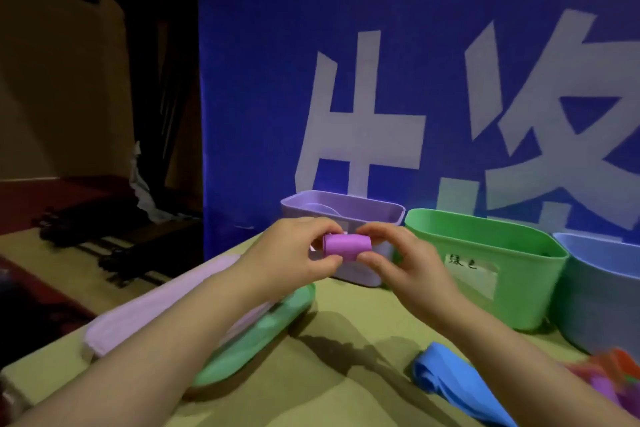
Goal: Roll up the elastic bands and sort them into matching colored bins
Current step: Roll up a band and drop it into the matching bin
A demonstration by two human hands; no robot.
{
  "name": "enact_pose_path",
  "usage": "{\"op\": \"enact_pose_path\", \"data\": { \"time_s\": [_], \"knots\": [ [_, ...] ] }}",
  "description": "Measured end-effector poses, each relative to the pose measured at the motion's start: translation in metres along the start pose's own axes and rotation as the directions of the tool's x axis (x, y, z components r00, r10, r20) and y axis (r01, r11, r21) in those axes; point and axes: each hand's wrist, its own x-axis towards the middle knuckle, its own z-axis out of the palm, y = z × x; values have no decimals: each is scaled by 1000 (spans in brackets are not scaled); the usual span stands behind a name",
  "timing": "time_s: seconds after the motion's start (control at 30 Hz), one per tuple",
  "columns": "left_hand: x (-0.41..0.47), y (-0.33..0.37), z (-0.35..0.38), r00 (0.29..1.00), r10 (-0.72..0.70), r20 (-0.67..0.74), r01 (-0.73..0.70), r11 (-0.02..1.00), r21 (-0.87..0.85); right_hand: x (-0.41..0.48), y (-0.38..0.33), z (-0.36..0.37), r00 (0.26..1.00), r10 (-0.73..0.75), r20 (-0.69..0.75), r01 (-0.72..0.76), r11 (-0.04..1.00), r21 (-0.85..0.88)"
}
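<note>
**Head view: 2 hands pinch a rolled purple band in front of the purple bin**

The purple band is wound into a short, tight roll lying sideways in the air, above the table and just in front of the purple bin. The left hand pinches the roll's 9 o'clock end between curled fingers above and the thumb below. The right hand pinches the 3 o'clock end the same way, with its thumb tip under the roll. Both hands have their fingers drawn in narrowly around the roll.

3 bins stand in a row at the far edge of the table, against a blue banner with large white characters. The purple bin is at 12 o'clock of the roll. The green bin stands just beside it at 3 o'clock and carries a pale label with handwriting on its front wall. The blue bin comes next at 3 o'clock, cut off by the frame edge.

On the table at 7 o'clock of the roll, a pale pink band and a green band lie flat side by side under the left forearm. At 5 o'clock a blue band lies loosely folded. A blurred heap of mixed bands sits at the frame's 4 o'clock edge.
</note>
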Motion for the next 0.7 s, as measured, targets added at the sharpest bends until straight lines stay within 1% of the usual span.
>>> {"op": "enact_pose_path", "data": {
  "time_s": [0.07, 0.13, 0.23, 0.33, 0.47, 0.6, 0.7],
  "knots": [
    [14, -17, 1, 1000, -8, -19, 9, 998, 61, 17, 12, 12, 999, -18, -26, 17, 1000, -5],
    [29, -34, 5, 1000, 19, -22, -16, 992, 123, 33, 25, 21, 999, -25, -21, 24, 999, -42],
    [54, -52, 12, 996, 88, 6, -87, 962, 259, 56, 43, 29, 999, -32, -5, 32, 996, -85],
    [77, -65, 22, 994, 106, 40, -113, 933, 342, 73, 62, 33, 998, -57, -7, 55, 988, -147],
    [102, -79, 41, 993, 88, 79, -111, 924, 366, 90, 91, 38, 1000, -16, 14, 19, 973, -232],
    [120, -89, 64, 994, 102, 29, -105, 925, 364, 102, 112, 42, 999, 43, 2, -39, 927, -373],
    [128, -92, 80, 996, 85, -19, -74, 938, 339, 105, 119, 46, 999, 49, 4, -41, 881, -471]
  ]
}}
